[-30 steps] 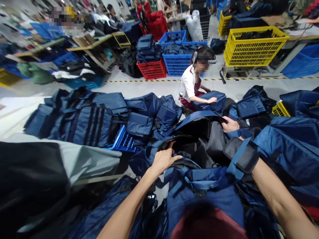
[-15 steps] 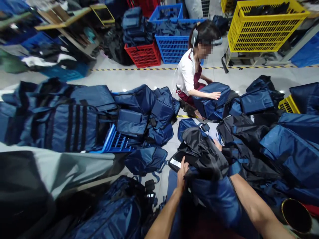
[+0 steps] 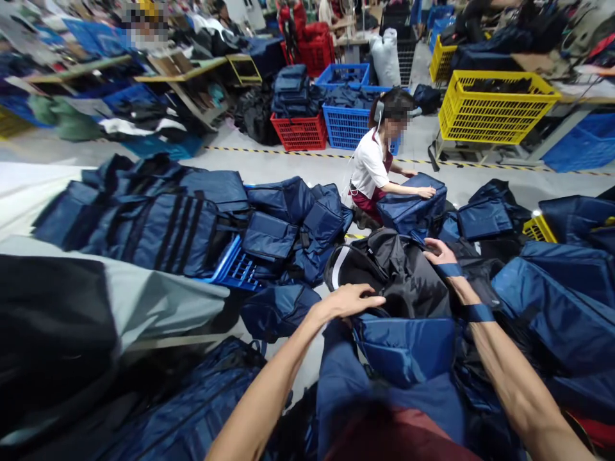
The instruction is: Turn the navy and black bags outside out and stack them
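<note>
A bag (image 3: 413, 282) with black material on top and a blue panel towards me rests at my legs; a white strip runs along its left rim. My left hand (image 3: 353, 299) lies over the near left edge, fingers stretched out and open. On the far right edge is my right hand (image 3: 439, 251), fingers apart and slightly bent, touching the black material. Two blue bands (image 3: 475, 312) cross my right wrist and forearm. The underside of the bag is hidden.
A co-worker (image 3: 372, 166) in a white top crouches ahead, both hands on a blue bag (image 3: 413, 202). Blue bags (image 3: 177, 224) pile up at left, more (image 3: 552, 301) at right. Red (image 3: 300, 132), blue (image 3: 346, 127) and yellow crates (image 3: 500, 112) stand behind a striped floor line.
My view has tilted up. My left hand has moved from the white-strip side to the near edge, its fingers now pointing right. My right hand has come up into view, blue bands showing around the arm.
</note>
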Demonstrator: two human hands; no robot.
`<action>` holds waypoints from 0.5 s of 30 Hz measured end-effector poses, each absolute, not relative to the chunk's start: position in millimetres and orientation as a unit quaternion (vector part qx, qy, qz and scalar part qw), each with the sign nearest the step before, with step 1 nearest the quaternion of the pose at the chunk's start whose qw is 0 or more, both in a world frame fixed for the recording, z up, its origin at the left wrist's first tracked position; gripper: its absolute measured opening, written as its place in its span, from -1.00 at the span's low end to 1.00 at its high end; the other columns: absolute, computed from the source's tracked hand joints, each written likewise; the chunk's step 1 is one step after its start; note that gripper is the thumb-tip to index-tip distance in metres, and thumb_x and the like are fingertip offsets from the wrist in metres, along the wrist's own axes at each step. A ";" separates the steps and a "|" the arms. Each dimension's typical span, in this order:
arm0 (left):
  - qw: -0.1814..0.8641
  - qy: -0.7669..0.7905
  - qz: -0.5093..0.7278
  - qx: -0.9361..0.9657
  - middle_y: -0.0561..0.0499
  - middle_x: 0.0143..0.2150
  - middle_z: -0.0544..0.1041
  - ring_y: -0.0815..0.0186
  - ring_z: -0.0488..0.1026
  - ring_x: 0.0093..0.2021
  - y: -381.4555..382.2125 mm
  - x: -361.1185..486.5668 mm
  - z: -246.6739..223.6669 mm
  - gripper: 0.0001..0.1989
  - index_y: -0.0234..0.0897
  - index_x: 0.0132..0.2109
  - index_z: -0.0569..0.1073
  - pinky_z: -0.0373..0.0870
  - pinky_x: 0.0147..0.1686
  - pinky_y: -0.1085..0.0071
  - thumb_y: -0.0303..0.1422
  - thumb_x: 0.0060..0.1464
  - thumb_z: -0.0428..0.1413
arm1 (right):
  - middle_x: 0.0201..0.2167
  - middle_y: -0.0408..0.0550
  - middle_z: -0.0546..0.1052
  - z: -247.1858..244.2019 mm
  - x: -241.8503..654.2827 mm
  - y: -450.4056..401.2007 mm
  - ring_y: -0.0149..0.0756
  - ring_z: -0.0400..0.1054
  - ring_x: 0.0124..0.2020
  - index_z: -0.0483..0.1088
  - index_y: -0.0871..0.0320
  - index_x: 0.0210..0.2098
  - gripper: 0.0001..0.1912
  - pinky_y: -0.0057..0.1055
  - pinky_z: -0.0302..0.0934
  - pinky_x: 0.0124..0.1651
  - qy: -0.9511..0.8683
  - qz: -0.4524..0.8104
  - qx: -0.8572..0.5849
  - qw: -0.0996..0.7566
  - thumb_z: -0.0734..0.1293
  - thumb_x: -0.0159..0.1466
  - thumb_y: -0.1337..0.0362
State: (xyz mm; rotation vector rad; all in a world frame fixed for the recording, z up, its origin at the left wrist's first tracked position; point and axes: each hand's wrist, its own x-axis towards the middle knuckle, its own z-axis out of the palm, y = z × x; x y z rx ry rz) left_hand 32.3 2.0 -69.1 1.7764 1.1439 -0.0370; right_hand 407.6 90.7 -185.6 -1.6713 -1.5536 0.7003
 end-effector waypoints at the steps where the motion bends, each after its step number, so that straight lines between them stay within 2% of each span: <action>1: 0.441 0.466 -0.026 0.767 -0.22 0.18 0.69 -0.10 0.64 0.17 -10.4 49.0 -59.4 -0.17 -0.15 0.25 0.61 0.50 0.13 0.14 0.40 0.19 0.10 | 0.11 0.26 0.66 -170.8 414.2 86.4 -0.05 0.58 0.05 0.55 0.20 0.11 -0.39 -0.12 0.47 0.15 -0.591 0.291 -0.639 0.398 0.39 0.26 -0.11; 4: 0.295 0.490 -0.064 0.818 -0.48 0.03 0.70 -0.30 0.67 0.09 -52.2 90.1 -49.5 0.05 -0.48 0.39 0.47 0.52 0.09 0.03 0.38 0.14 0.19 | 0.03 0.20 0.69 -133.5 425.4 62.7 -0.01 0.56 0.04 0.60 0.18 0.04 -0.38 -0.03 0.44 0.19 -0.558 0.303 -0.622 0.458 0.40 0.27 -0.20; 6: 0.242 0.517 -0.074 0.817 -0.55 -0.03 0.69 -0.35 0.67 0.08 -72.7 101.9 -55.1 0.18 -0.64 0.49 0.30 0.50 0.12 0.00 0.34 0.13 0.24 | 0.01 0.15 0.69 -118.4 426.0 42.3 0.00 0.55 0.07 0.63 0.13 -0.02 -0.46 0.01 0.41 0.24 -0.577 0.253 -0.632 0.452 0.36 0.34 -0.19; 8: 0.235 0.543 -0.070 0.803 -0.53 -0.03 0.70 -0.32 0.67 0.08 -84.5 101.5 -66.6 0.29 -0.62 0.57 0.15 0.50 0.13 0.01 0.35 0.09 0.27 | 0.08 0.11 0.68 -112.9 424.0 21.9 0.00 0.53 0.16 0.64 0.07 0.00 -0.52 0.03 0.35 0.34 -0.621 0.194 -0.633 0.420 0.29 0.42 -0.13; 10: 0.242 0.570 -0.057 0.783 -0.48 -0.01 0.70 -0.29 0.67 0.09 -93.5 93.5 -83.3 0.34 -0.54 0.62 0.06 0.50 0.13 0.04 0.35 0.06 0.30 | 0.19 0.11 0.64 -116.6 422.4 2.2 0.01 0.48 0.27 0.62 0.05 0.10 -0.54 0.03 0.28 0.42 -0.659 0.142 -0.635 0.377 0.24 0.47 -0.04; 12: 0.249 0.569 -0.028 0.783 -0.43 0.08 0.69 -0.20 0.65 0.15 -107.1 82.7 -106.6 0.21 -0.43 0.62 0.08 0.48 0.19 0.06 0.28 0.16 0.28 | 0.29 0.13 0.58 -127.9 423.7 -16.9 0.01 0.44 0.34 0.56 0.08 0.26 -0.49 0.01 0.27 0.44 -0.663 0.103 -0.659 0.340 0.20 0.49 0.05; 15: 0.232 0.534 0.028 0.812 -0.27 0.32 0.59 -0.03 0.52 0.37 -140.8 68.3 -153.8 -0.23 -0.19 0.56 0.26 0.33 0.42 0.03 0.03 0.38 0.19 | 0.30 0.19 0.56 -149.8 431.7 -42.9 -0.01 0.51 0.26 0.42 0.21 0.42 -0.37 -0.11 0.41 0.30 -0.647 0.100 -0.691 0.305 0.16 0.51 0.05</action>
